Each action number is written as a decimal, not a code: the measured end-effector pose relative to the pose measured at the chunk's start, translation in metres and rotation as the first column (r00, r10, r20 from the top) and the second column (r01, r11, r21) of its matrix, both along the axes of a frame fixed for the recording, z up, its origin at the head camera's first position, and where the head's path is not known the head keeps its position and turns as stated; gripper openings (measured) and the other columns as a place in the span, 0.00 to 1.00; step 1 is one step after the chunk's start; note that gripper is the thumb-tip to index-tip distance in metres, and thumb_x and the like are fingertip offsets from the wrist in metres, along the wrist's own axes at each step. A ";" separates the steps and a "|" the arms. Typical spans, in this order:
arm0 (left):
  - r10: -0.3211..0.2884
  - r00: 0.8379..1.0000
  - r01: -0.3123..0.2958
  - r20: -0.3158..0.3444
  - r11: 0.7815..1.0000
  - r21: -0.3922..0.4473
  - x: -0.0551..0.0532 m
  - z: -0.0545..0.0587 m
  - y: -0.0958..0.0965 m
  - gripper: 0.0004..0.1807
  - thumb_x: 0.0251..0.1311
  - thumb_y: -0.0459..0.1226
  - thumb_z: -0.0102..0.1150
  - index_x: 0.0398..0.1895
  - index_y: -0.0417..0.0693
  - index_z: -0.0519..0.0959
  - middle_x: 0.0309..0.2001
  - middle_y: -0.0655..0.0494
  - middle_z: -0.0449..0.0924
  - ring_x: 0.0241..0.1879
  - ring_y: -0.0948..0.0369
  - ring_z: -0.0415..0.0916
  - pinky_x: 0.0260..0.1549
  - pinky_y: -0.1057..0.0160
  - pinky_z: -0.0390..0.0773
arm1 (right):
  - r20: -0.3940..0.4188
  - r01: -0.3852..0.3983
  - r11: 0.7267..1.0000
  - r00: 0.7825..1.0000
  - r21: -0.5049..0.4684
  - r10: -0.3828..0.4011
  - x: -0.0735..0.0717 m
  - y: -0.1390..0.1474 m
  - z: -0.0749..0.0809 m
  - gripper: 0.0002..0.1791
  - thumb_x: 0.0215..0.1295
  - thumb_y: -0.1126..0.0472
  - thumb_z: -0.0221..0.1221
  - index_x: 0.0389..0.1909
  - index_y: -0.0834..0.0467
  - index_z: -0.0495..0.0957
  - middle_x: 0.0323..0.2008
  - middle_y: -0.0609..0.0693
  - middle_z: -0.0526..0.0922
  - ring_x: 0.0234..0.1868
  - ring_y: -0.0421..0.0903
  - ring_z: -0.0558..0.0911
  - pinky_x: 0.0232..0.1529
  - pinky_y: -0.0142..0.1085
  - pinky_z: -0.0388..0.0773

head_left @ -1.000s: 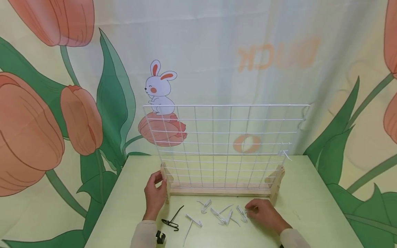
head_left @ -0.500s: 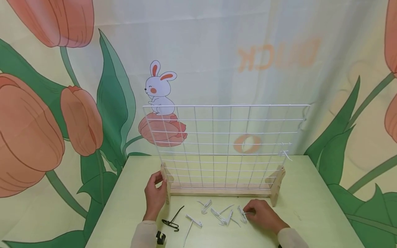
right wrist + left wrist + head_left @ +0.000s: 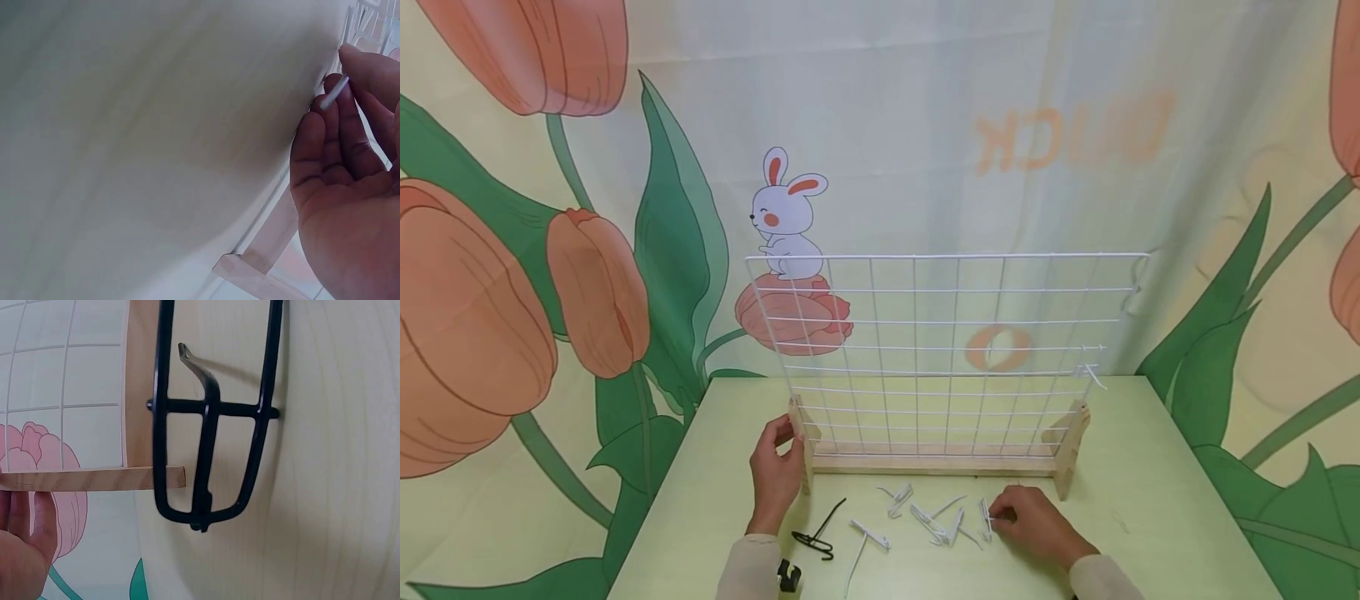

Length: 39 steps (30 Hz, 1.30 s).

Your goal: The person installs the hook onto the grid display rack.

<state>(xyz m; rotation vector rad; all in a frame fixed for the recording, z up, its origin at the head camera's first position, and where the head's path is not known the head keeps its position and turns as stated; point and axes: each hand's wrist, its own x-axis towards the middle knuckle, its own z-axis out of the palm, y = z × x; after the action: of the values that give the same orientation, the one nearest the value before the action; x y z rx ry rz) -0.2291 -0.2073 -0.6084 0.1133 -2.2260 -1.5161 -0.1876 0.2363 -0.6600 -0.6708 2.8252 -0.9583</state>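
Note:
A white wire grid panel [image 3: 936,320] stands upright in a wooden base [image 3: 932,463] on the table. My left hand [image 3: 777,472] grips the base's left end piece [image 3: 799,433]; in the left wrist view its fingers [image 3: 44,519] lie against that wood. Low over the table, my right hand [image 3: 1033,522] pinches a white wire hook [image 3: 987,520] by its prong, whose tip [image 3: 335,94] pokes out between thumb and fingers in the right wrist view. Several similar white hooks [image 3: 927,522] lie to its left. One white hook [image 3: 1090,372] hangs on the grid's right side.
A black wire hook [image 3: 814,542] lies beside my left wrist and looms large in the left wrist view. A small black clip-like piece [image 3: 788,575] sits by the left sleeve. Behind the table [image 3: 715,450] hangs a tulip-printed curtain [image 3: 880,150].
My right hand has shifted slightly left and closed on the white hook's prong, and the hook has turned a little more upright. The left hand stays on the wooden end piece.

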 end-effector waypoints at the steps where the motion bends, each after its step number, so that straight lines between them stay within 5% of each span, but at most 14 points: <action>1: 0.000 1.000 0.000 -0.001 1.000 -0.003 0.000 0.000 0.000 0.19 0.73 0.33 0.63 0.65 0.51 0.78 0.55 0.51 0.84 0.58 0.54 0.82 0.53 0.53 0.88 | 0.008 0.008 1.000 1.000 0.000 -0.008 0.001 0.000 0.001 0.04 0.63 0.61 0.74 0.34 0.49 0.89 0.33 0.34 0.83 0.35 0.28 0.78 0.38 0.30 0.81; 29: -0.012 1.000 0.012 -0.009 1.000 0.013 0.000 0.001 0.000 0.20 0.72 0.32 0.64 0.65 0.50 0.79 0.55 0.49 0.84 0.58 0.52 0.82 0.53 0.49 0.88 | -0.030 0.170 0.964 0.983 -0.203 -0.179 0.017 -0.003 0.005 0.08 0.62 0.69 0.72 0.37 0.52 0.89 0.35 0.43 0.91 0.34 0.31 0.87 0.35 0.28 0.86; 39: -0.004 1.000 0.004 -0.006 1.000 0.002 0.000 0.001 0.000 0.20 0.72 0.32 0.64 0.65 0.51 0.79 0.55 0.49 0.84 0.58 0.52 0.83 0.52 0.49 0.88 | -0.103 0.180 0.948 0.972 -0.264 -0.213 0.019 -0.008 0.021 0.07 0.60 0.69 0.74 0.37 0.56 0.89 0.31 0.41 0.91 0.31 0.29 0.85 0.33 0.28 0.85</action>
<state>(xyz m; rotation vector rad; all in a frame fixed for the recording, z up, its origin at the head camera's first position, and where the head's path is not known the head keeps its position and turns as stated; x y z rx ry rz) -0.2289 -0.2071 -0.6073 0.1040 -2.2212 -1.5190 -0.1683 0.2281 -0.6387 -0.4946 2.9558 -1.3762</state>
